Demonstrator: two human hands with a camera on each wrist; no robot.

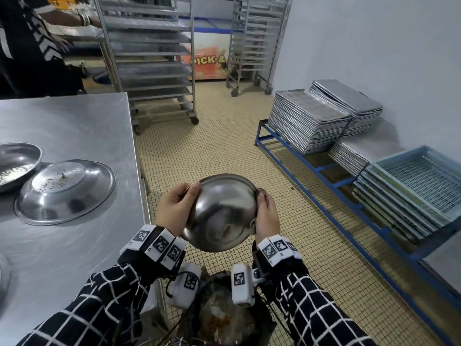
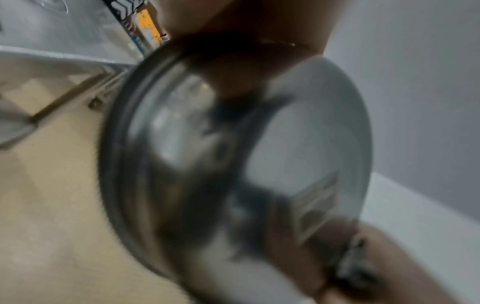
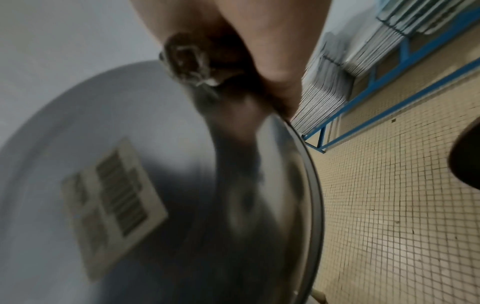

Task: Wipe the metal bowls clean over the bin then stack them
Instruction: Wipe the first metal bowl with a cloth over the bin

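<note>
I hold a shiny metal bowl (image 1: 222, 213) (image 2: 298, 144) (image 3: 130, 185) tilted in the air above the bin (image 1: 219, 318). My left hand (image 1: 174, 208) grips its left rim, thumb on the near side. At the bowl's right rim my right hand (image 1: 267, 216) pinches a brownish crumpled wad (image 1: 262, 193) (image 3: 187, 59) (image 2: 355, 261). On the steel table (image 1: 74, 121) lie an upside-down bowl (image 1: 64, 191) speckled with crumbs and an upright bowl (image 1: 15, 166) with crumbs inside. A third rim (image 1: 3, 278) shows at the left edge.
The bin holds a dark liner and brown waste, right by the table's corner. Wheeled tray racks (image 1: 149, 58) stand behind. A low blue frame (image 1: 311, 168) on the right carries tray stacks (image 1: 306, 118) and pale blue crates (image 1: 421, 178). Another person (image 1: 30, 46) stands at the table's far side.
</note>
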